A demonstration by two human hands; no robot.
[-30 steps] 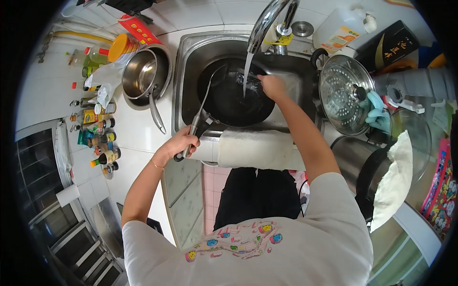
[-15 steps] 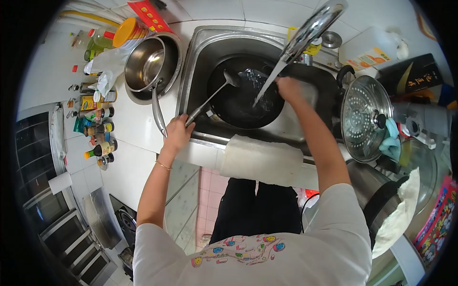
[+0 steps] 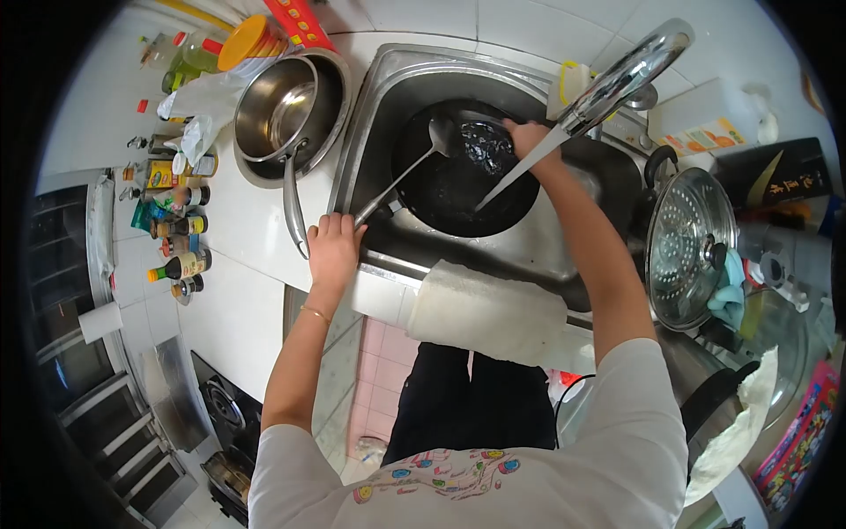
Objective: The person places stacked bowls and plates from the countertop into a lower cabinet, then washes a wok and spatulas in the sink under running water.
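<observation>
A dark round pan (image 3: pixel 467 198) lies in the metal sink (image 3: pixel 564 238), with water pooled and rippling inside. A long metal ladle (image 3: pixel 401 179) slants across its left side, its head in the pan. At the sink's front left edge, my left hand (image 3: pixel 335 256) has its fingers closed around the end of the ladle's handle. My right hand (image 3: pixel 531 141) is at the pan's upper right rim, its fingers bent inward; what they hold, if anything, is hidden. From the faucet (image 3: pixel 630 75) a stream of water runs down into the pan.
Left of the sink, a saucepan (image 3: pixel 278 106) sits in a larger metal bowl. Bottles and jars (image 3: pixel 185 227) line the far left. A glass-lidded pot (image 3: pixel 692 251) stands on the right. A pale cloth (image 3: pixel 489 313) hangs over the front edge.
The view has shifted, moving the faucet rightward. The ladle's head has turned and moved over the pan. My left hand has moved toward its handle end; my right hand stays by the rim.
</observation>
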